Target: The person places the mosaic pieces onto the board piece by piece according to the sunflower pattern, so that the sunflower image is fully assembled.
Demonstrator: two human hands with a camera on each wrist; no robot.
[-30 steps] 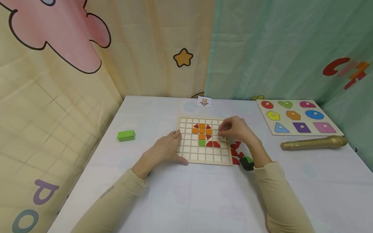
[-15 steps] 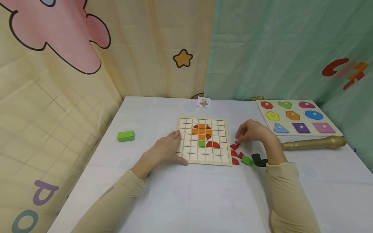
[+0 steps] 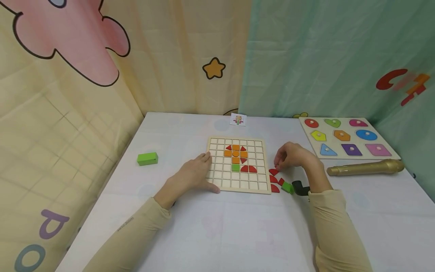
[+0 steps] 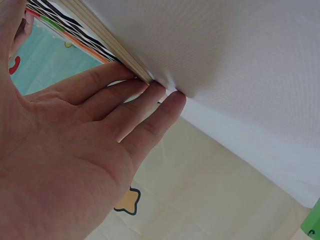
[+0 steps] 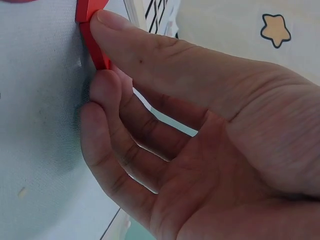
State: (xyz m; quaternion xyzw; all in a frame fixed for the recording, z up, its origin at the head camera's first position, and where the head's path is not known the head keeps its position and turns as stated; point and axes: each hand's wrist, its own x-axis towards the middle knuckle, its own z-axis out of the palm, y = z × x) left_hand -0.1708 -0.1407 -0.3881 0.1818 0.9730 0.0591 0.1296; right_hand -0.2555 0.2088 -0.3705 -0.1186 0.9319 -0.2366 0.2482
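Note:
My left hand rests at the left edge of a wooden grid board, fingers straight against its side and thumb by the front corner. The left wrist view shows the fingertips touching board and tablecloth. Orange squares, an orange disc, a green square, small red triangles and two red quarter-circles lie in its cells. Right of the board, my right hand pinches a red wooden piece between thumb and fingertips at the cloth. Its full shape is hidden. Several red pieces lie close by.
Green pieces lie beside a black wrist mount. A gold microphone and a shape puzzle board are at the right. A green block stands left; a small pattern card sits at the back.
My right hand has moved from above the board's right side down to the loose red pieces and now pinches one. The left hand and the board have stayed in place.

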